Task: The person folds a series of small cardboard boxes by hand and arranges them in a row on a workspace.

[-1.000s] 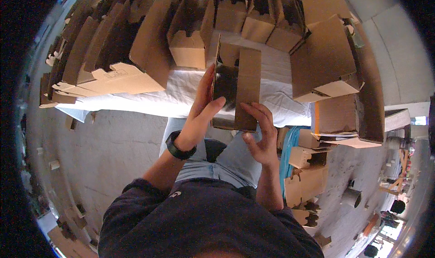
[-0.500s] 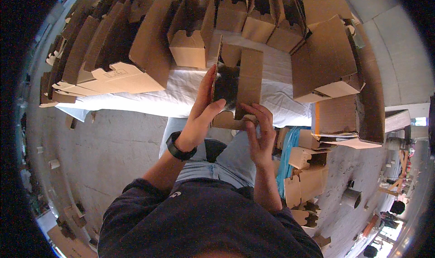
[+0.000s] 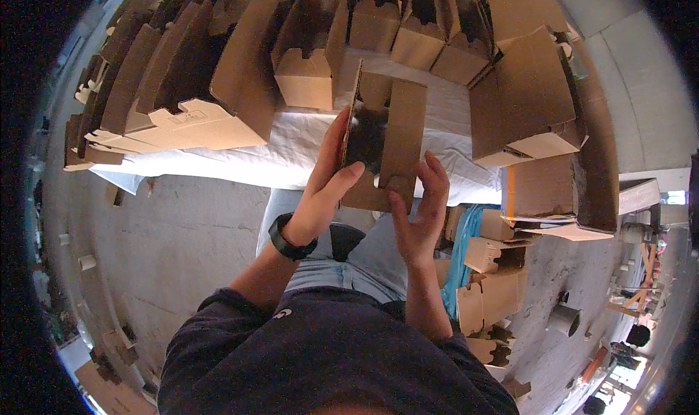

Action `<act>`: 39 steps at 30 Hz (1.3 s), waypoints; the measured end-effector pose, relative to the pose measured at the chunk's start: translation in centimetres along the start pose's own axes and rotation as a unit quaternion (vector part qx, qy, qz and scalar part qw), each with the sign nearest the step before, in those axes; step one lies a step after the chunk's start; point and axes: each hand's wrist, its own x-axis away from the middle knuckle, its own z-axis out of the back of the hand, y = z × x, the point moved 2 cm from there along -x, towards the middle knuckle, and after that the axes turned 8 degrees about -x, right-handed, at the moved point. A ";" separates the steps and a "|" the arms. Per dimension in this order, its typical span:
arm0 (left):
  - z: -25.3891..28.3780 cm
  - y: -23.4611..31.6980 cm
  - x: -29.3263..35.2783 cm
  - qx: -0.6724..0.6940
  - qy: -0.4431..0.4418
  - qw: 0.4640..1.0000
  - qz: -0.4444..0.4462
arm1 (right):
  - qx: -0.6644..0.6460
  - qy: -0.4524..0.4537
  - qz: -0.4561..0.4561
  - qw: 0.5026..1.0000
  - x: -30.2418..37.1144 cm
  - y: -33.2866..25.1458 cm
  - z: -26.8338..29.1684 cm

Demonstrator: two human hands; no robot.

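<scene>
A small open-topped brown cardboard box is held over the near edge of a white cloth-covered surface, its dark inside showing. My left hand grips the box's left side, thumb over the near left rim and fingers along the outer wall. At the near right corner is my right hand, its thumb against the near end wall and its fingers bent along the right side. The outer faces of the box's underside are hidden.
Several open cardboard boxes stand along the far side and to the left, the closest being a narrow box. A large carton stands at right. Below it, more cardboard pieces lie beside blue plastic. White cloth covers the surface.
My right hand's fingers have moved from the box's near right rim to its outer right side, and its thumb has come against the near end, where the flap has folded up. My left hand keeps its grip.
</scene>
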 end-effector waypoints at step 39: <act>1.0 -1.9 -2.6 -0.190 -0.006 0.980 -0.055 | -0.226 0.018 -0.214 0.950 0.0 -0.7 -1.2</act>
